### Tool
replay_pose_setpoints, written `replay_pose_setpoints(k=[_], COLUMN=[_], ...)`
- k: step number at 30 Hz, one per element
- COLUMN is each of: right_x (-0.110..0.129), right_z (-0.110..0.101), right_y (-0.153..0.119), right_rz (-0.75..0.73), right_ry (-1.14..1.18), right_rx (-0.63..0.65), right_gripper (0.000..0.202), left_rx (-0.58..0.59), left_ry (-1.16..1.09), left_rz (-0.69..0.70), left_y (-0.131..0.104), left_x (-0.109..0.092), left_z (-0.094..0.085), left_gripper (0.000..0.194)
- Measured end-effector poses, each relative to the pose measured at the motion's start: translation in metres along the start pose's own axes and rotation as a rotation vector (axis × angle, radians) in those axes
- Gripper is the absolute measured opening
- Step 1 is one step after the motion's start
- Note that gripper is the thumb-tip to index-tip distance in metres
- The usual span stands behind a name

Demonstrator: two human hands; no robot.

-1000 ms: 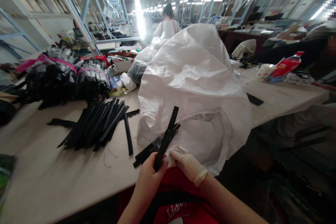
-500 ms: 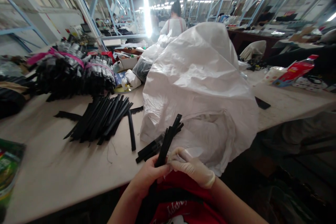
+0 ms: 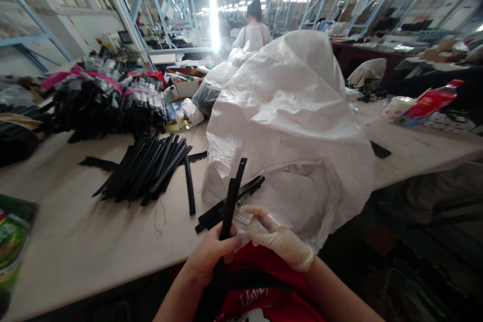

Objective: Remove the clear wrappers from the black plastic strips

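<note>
Bare-skinned, my left hand (image 3: 215, 250) is closed around a few long black strips (image 3: 231, 201), which stand up tilted above the table edge. My right hand (image 3: 281, 241) wears a thin whitish glove. Its curved fingers and thumb are just right of the strips, closed on what looks like a piece of clear plastic film (image 3: 243, 226); the fingertips are partly hard to make out. Behind the strips lies a small bundle of black strips (image 3: 213, 214) with clear plastic round it, against the big white plastic sack (image 3: 279, 126).
A fanned pile of black strips (image 3: 143, 168) lies to the left, with a single strip (image 3: 189, 186) beside it. Tied bundles (image 3: 90, 105) with pink bands stand farther back. A green packet (image 3: 17, 246) is at the left edge, a red-labelled bottle (image 3: 430, 103) at the right.
The strips in my left hand have swung left and more upright. My right hand's fingers have moved slightly right, away from my left hand, with clear film showing between them.
</note>
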State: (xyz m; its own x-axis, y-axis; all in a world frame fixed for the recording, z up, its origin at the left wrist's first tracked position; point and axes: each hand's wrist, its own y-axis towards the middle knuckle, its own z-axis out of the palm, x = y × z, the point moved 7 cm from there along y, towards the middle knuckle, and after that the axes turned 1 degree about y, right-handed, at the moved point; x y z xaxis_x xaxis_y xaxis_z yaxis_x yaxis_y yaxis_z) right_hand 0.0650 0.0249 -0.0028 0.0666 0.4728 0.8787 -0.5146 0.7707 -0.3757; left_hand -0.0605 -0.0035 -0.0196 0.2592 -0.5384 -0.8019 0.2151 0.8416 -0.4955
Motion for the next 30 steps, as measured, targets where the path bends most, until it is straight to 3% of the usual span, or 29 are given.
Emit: replay_pose_setpoints(k=[5,14,21,24,27,30], right_x=[0.001,0.005,0.000,0.011,0.023,0.007], right_z=[0.002,0.008,-0.008,-0.018,-0.035,-0.037], right_y=[0.000,-0.002,-0.001,0.003,0.008,0.013], right_rz=[-0.045,0.018,-0.044,-0.125,-0.265,-0.282], right_ry=[0.043,0.134,0.055,0.191,0.492,0.735], right_rx=[0.015,0.037,-0.018,-0.066,-0.180,-0.164], right_gripper=[0.048,0.053,0.047,0.048,0.042,0.028], left_rx=[0.053,0.075,-0.025,-0.144,-0.223,-0.284], left_ry=[0.061,-0.080,-0.152,-0.052,0.024,0.111], left_rz=[-0.053,-0.045,0.009,0.086,0.180,0.239], left_y=[-0.002,-0.001,0.002,0.002,0.001,0.003], left_x=[-0.001,0.007,0.012,0.006,-0.006,-0.015], left_z=[0.007,0.009,-0.006,-0.010,-0.007,-0.006], left_gripper=[0.029,0.031,0.037,0.035,0.032,0.027])
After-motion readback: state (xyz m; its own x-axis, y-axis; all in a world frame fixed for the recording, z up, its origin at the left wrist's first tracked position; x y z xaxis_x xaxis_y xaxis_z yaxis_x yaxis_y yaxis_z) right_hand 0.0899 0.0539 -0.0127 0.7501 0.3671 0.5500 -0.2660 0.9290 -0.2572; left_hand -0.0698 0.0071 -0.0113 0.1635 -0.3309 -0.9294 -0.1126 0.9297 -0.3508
